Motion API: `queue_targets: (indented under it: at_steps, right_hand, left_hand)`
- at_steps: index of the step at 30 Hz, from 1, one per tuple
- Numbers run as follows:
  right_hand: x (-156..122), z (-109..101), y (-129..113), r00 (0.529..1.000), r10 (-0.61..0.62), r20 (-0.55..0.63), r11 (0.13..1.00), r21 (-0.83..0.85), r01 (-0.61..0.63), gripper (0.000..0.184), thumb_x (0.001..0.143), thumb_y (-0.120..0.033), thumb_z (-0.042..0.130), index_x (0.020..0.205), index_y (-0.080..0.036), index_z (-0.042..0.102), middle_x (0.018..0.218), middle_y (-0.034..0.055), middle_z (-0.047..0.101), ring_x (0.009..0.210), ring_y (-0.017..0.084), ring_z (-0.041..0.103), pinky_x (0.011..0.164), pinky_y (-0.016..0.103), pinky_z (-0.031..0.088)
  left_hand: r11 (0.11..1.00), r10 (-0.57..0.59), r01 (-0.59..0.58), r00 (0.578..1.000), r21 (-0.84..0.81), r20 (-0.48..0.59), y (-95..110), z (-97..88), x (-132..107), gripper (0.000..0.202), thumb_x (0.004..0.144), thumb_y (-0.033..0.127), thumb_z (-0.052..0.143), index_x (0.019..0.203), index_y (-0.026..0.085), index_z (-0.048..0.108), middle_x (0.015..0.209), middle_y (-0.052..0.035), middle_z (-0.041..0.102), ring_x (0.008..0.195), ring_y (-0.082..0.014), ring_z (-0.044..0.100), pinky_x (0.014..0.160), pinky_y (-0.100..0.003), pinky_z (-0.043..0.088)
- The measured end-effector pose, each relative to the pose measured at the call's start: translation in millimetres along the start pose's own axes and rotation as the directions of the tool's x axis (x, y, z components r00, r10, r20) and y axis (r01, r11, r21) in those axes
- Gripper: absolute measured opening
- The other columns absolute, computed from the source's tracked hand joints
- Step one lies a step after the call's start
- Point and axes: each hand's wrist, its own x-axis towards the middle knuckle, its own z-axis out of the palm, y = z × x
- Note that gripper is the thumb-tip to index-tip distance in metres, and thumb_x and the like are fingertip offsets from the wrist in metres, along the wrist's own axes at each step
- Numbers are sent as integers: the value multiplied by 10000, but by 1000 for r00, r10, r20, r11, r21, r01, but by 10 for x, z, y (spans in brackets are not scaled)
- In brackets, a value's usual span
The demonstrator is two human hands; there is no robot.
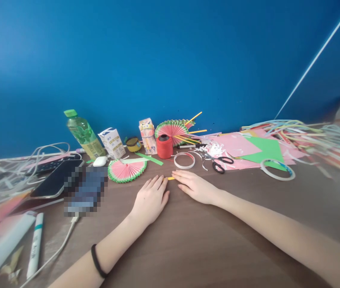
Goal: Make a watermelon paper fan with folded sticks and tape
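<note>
A short bit of a yellow strip (170, 178) shows on the brown table between my two hands; the rest of it is hidden under my fingers. My left hand (151, 198) lies flat over its left end, fingers stretched out. From the other side my right hand (198, 186) rests palm down with straight fingers, its fingertips at the strip's right end. Just beyond them are a roll of clear tape (184, 160) and a red spool of thread (164, 147). A pleated pink-and-green watermelon paper fan (127, 171) lies to the left of my left hand.
Black-handled scissors (219, 165), another tape roll (277, 169) and pink and green paper (265, 150) lie right. Another paper fan (172, 131) with yellow sticks leans near the blue wall. A green-capped bottle (85, 134), a carton (112, 143), phones (57, 179) and a marker (35, 246) are left.
</note>
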Motion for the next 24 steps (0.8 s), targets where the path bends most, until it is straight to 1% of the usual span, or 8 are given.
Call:
queue_targets:
  at_steps: [3,5,9,12,14,16,20,24]
  right_hand:
    - [32,-61,34,984,-30,-175,999,13,32,332,863,-177,367,1124,-160,572,1175,108,583,1105,211,512,957,389,401]
    - [72,-182,108,948,-8,-319,1000,18,14,274,833,-144,380,953,-176,624,980,90,645,943,203,566,870,375,439]
    - [92,-628,470,843,273,-463,960,75,-270,213,749,-115,411,797,-178,608,844,57,644,805,194,576,742,337,453]
    - [-56,-1016,861,779,507,-370,838,-2,-546,273,702,-72,426,879,-153,617,922,84,650,851,196,580,730,294,438]
    - [-221,-1208,1092,777,579,-248,762,-174,-624,425,674,-54,483,1074,-153,586,1177,129,566,1034,227,526,790,282,406]
    - [-393,-1315,1265,746,632,-209,718,-206,-665,518,651,-53,539,1168,-81,541,1295,215,456,1086,275,500,770,291,407]
    - [-614,-1349,1470,695,714,-87,665,-226,-712,552,617,31,488,1149,-83,582,1208,191,552,864,206,620,622,240,429]
    - [-678,-1384,1611,685,720,-113,649,-241,-722,470,640,18,459,1032,-145,662,1072,110,652,871,214,631,707,266,455]
  left_hand:
    - [998,-52,52,998,20,28,-57,-4,22,352,865,282,402,1134,136,576,1192,-128,583,1075,-262,546,923,-400,425]
    - [993,-113,112,993,41,29,-105,-14,42,358,863,293,403,1122,122,581,1190,-143,575,1070,-274,536,912,-406,429]
    - [981,-187,186,982,48,21,-181,-10,66,380,858,308,401,1148,116,554,1162,-152,558,1062,-271,516,915,-405,421]
    - [974,-226,225,974,36,21,-195,18,64,417,864,325,383,1193,107,519,1158,-155,554,1089,-276,496,927,-412,409]
    - [966,-260,259,965,28,34,-194,38,61,459,867,344,377,1230,86,487,1215,-166,529,1142,-291,460,951,-423,387]
    - [960,-279,278,958,27,64,-192,51,62,509,865,368,378,1266,61,448,1280,-174,487,1205,-304,405,986,-429,354]
    - [956,-291,288,952,44,90,-180,32,71,524,865,380,378,1269,54,446,1313,-183,460,1235,-311,379,998,-443,338]
    - [954,-295,290,953,73,74,-155,-13,75,472,866,368,374,1218,83,509,1241,-169,529,1132,-309,474,927,-442,396]
